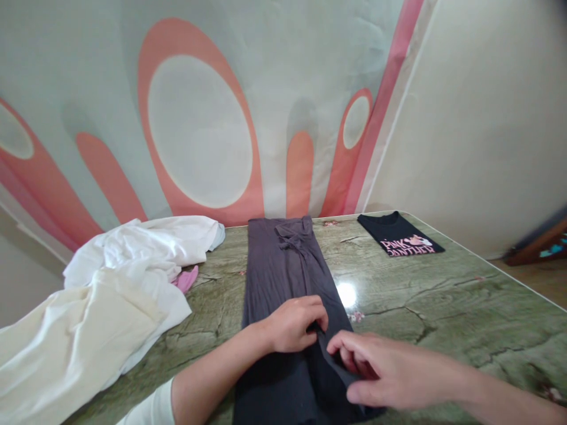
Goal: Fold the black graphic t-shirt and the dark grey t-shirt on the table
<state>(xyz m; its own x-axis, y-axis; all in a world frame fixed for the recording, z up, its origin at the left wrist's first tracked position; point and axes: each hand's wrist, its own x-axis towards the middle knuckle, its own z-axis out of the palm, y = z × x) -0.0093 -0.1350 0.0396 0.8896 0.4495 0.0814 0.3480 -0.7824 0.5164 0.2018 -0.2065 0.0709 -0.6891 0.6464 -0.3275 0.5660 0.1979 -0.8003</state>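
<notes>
A long dark grey garment (283, 265) with a tied waist cord lies lengthwise on the green marbled table (443, 295), reaching from the wall to the near edge. My left hand (292, 323) rests on its middle with fingers curled, pinching a fold of the fabric. My right hand (381, 369) sits just to the right, fingers bent and gripping the garment's right edge near the bottom. The two hands almost touch.
A heap of white and cream clothes (110, 283) with a pink item (186, 277) peeking out covers the table's left side. A folded black T-shirt (398, 234) with pink print lies at the back right. A patterned wall stands directly behind the table.
</notes>
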